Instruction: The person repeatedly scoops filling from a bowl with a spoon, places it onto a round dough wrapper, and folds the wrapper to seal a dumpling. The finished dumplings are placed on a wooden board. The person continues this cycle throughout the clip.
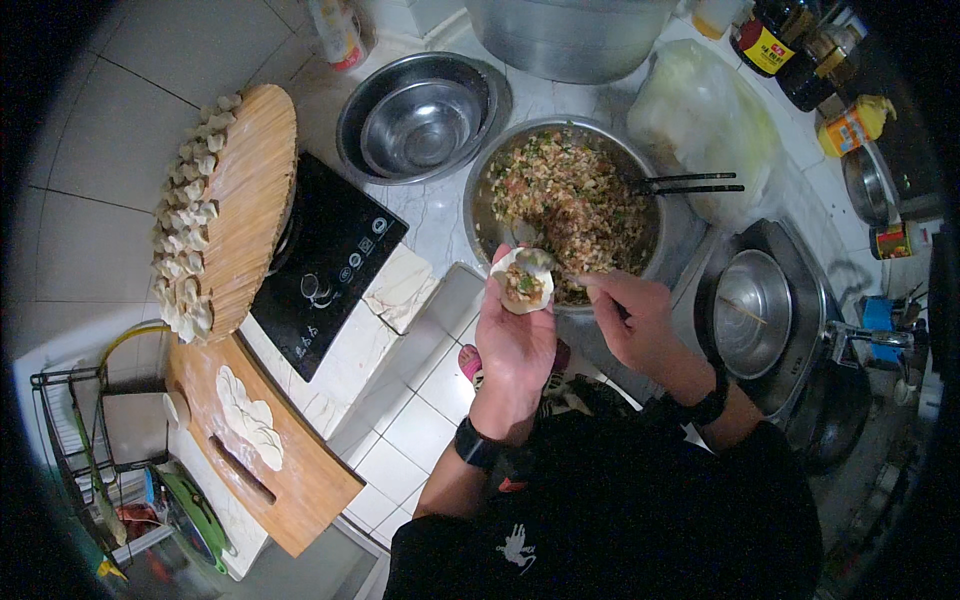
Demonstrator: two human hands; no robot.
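My left hand [517, 337], palm up, holds a round dough wrapper [541, 298] with chopped filling [523, 288] on it. In my right hand [636, 319] is the handle of a metal spoon [535, 260], whose bowl rests over the filling at the wrapper's upper edge. Just beyond both hands stands a large steel basin of chopped filling [570, 195], with dark chopsticks [697, 190] leaning over its right rim. Overlapping wrappers [251, 420] and a rolling pin [242, 469] lie on a wooden board [315, 499] at lower left. Folded dumplings [187, 217] line the left side of a round slatted tray [251, 202].
A black induction cooktop [330, 262] lies between tray and counter edge. Nested steel bowls [424, 127] stand behind it, beside a large metal pot [574, 37]. A plastic bag [705, 127], sauce bottles [765, 45] and a sink [802, 315] are at right.
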